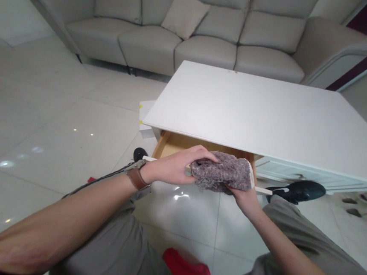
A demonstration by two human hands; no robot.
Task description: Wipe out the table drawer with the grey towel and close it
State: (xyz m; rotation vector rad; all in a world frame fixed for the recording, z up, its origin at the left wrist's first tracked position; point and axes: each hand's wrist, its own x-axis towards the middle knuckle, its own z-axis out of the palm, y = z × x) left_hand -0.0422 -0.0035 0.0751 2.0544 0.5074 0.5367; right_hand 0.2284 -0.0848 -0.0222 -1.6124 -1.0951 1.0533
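Head view has both hands on a fuzzy grey cloth (222, 174) over the open drawer (174, 143) at six o'clock of the white table (265, 113). Left hand (176, 167) lies curled over its nine o'clock end, right hand (245, 197) grips underneath at five o'clock. Looks soft, light and floppy, so holding both ends suits it.

Both hands (179, 165) (245, 196) around grey fuzzy cloth (222, 174); open drawer (174, 144) beneath.

floor (56, 123): glossy pale tiles, light glints | sofa (199, 29): grey sectional, one cushion (184, 13) | table (265, 113): white
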